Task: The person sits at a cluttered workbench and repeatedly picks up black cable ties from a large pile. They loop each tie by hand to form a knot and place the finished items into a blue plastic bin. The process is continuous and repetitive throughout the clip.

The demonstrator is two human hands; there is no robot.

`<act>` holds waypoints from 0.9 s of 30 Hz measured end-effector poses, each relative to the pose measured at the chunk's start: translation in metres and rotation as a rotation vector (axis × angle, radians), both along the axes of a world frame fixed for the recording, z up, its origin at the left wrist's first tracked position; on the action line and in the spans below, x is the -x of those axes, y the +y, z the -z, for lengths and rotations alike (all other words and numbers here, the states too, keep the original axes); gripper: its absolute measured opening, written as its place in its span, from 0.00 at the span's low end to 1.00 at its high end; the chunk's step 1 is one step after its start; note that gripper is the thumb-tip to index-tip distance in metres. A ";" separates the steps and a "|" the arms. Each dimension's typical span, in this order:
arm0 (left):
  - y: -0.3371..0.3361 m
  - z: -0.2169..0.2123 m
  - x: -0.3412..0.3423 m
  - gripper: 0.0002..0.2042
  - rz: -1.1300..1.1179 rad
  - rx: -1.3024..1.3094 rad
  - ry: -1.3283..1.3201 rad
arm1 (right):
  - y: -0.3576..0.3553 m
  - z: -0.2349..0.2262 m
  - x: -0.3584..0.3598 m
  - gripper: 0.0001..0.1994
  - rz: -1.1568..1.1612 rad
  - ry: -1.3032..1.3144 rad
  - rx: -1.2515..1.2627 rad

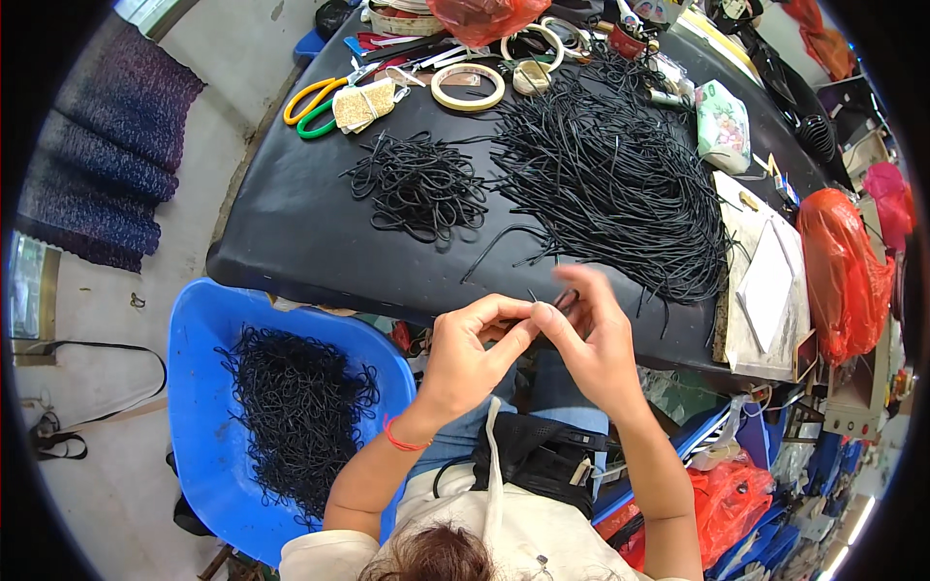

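Observation:
My left hand (pixel 473 351) and my right hand (pixel 593 347) meet at the fingertips just off the table's near edge. The left thumb and forefinger pinch a thin black cord (pixel 532 294), a short end of which pokes up between the hands. My right thumb presses in at the same spot, and a bit of cord shows by the right fingers; the raised right forefinger is blurred. Beyond the hands lies a big pile of straight black cords (pixel 610 184). A smaller heap of looped black cords (pixel 418 184) is left of it.
At lower left, a blue tub (pixel 186 407) holds many tangled black cord loops (pixel 295 416). Scissors (pixel 315 105), tape rolls (pixel 468 87) and a red bag (pixel 484 17) crowd the table's far side. A white board (pixel 734 320) and red bag (pixel 843 276) are at right.

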State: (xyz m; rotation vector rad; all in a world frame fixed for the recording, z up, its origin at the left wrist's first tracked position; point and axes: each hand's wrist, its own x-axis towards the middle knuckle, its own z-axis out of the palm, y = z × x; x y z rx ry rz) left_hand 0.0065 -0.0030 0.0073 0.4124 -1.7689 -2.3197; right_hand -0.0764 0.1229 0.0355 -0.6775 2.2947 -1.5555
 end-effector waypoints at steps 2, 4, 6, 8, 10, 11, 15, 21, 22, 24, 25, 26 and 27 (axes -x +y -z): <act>-0.007 -0.007 -0.001 0.09 0.097 0.151 -0.091 | 0.005 -0.001 0.007 0.11 -0.167 -0.003 -0.030; -0.009 -0.010 -0.001 0.10 0.153 0.192 -0.128 | 0.007 0.003 0.009 0.09 -0.146 -0.199 0.074; -0.011 -0.011 -0.002 0.12 0.157 0.129 -0.113 | 0.003 -0.002 0.010 0.08 -0.111 -0.471 0.175; -0.011 -0.011 -0.003 0.12 0.193 0.106 -0.101 | 0.001 -0.002 0.007 0.07 -0.067 -0.464 0.185; -0.009 -0.009 -0.003 0.12 0.190 0.040 -0.089 | 0.001 0.000 0.006 0.08 -0.009 -0.463 0.195; -0.004 -0.009 -0.003 0.12 0.169 -0.013 -0.085 | 0.000 0.001 0.004 0.08 0.008 -0.465 0.218; -0.004 -0.007 -0.002 0.08 0.251 -0.252 -0.180 | -0.001 0.005 0.001 0.09 0.025 -0.479 0.271; 0.010 -0.002 -0.006 0.06 0.134 -0.232 -0.105 | -0.002 0.007 -0.001 0.08 0.066 -0.425 0.321; 0.013 -0.001 -0.007 0.06 0.103 -0.132 -0.092 | -0.003 0.007 -0.001 0.08 0.076 -0.397 0.329; 0.018 0.000 -0.010 0.07 0.050 0.065 -0.062 | -0.003 0.011 0.001 0.09 0.109 -0.306 0.297; 0.019 -0.006 -0.012 0.09 0.033 0.364 0.041 | -0.004 0.013 0.002 0.09 0.126 -0.261 0.280; 0.018 -0.008 -0.012 0.09 0.039 0.350 0.031 | -0.005 0.013 0.002 0.09 0.141 -0.259 0.276; 0.016 -0.009 -0.011 0.09 0.046 0.335 0.022 | -0.007 0.012 0.002 0.09 0.158 -0.258 0.271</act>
